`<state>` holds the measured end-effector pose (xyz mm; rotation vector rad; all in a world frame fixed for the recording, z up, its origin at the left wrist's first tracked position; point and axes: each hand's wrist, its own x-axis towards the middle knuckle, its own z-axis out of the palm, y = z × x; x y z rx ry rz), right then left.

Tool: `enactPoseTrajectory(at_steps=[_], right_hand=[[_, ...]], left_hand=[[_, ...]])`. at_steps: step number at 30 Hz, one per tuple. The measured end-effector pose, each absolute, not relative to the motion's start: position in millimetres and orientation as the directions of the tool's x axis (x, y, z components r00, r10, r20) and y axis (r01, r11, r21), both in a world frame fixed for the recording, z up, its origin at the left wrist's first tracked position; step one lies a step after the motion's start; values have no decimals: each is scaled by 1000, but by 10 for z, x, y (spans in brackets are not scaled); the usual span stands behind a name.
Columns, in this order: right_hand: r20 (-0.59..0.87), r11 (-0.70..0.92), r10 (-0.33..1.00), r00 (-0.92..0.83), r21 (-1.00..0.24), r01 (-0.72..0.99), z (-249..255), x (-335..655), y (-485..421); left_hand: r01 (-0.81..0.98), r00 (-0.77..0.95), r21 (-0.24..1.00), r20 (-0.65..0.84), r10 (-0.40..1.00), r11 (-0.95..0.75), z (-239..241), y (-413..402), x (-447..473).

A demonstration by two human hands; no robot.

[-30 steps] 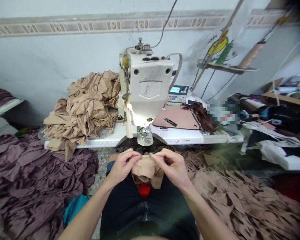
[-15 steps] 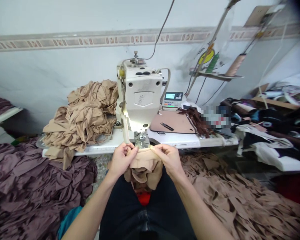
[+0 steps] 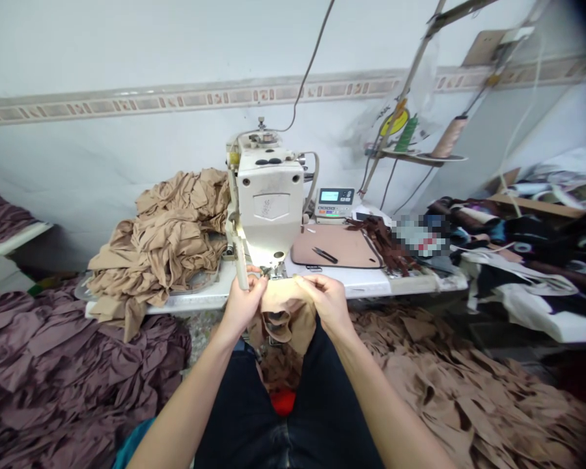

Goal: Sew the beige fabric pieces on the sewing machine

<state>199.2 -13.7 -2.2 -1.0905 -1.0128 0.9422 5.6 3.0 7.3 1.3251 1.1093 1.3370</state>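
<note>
A tan piece of fabric [image 3: 289, 293] is stretched between my two hands, its upper edge at the needle area of a white sewing machine [image 3: 268, 195]. My left hand [image 3: 244, 299] pinches the fabric's left end, beside the machine's presser foot [image 3: 276, 268]. At the right end, my right hand [image 3: 328, 301] grips the same edge between thumb and fingers. The rest of the cloth hangs in folds over the table's front edge, above my lap. Whether the edge lies under the foot is hard to make out.
A heap of tan fabric [image 3: 176, 234] lies left of the machine. Thread snips [image 3: 325, 255] rest on a pink mat [image 3: 297, 251] to the right, near a control panel [image 3: 335, 200]. Purple cloth [image 3: 78, 371] and brown cloth [image 3: 459, 384] are piled low on either side.
My hands have moved the fabric edge forward, up to the presser foot, covering the metal plate that showed before. The camera view has shifted slightly.
</note>
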Motion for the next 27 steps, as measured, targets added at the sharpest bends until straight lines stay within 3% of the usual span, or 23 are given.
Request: enactPoseTrajectory(at_steps=[8,12,14,17,21,24,27], right_hand=[[89,103,977,193,-993,-65,-327,2162,-382],[-103,-99,991,-84,-994,51,-614,2541,-697],[-177,-169,975,-133,-983,72,-729,2769,-823],[-205,-205,979,-21,-979,15,-826,3004,-909],[-170,-163,970,175,-985,-55,-806,2956,-887],[-128,-126,970,208,-992,-24,-720,2775,-885],[-119,-126,985,127,-991,47,-612,2699,-947]], left_hand=[[-21,-43,980,195,980,-196,-74,-119,-18],[185,10,961,206,978,-204,-138,-314,-374],[288,-23,932,238,971,-222,-95,-353,-656],[395,-165,885,332,929,-246,108,-274,-1139],[620,-373,750,540,755,-230,536,50,-1723],[797,-380,583,684,622,-155,793,343,-2033],[857,-336,511,648,684,-63,909,573,-2211]])
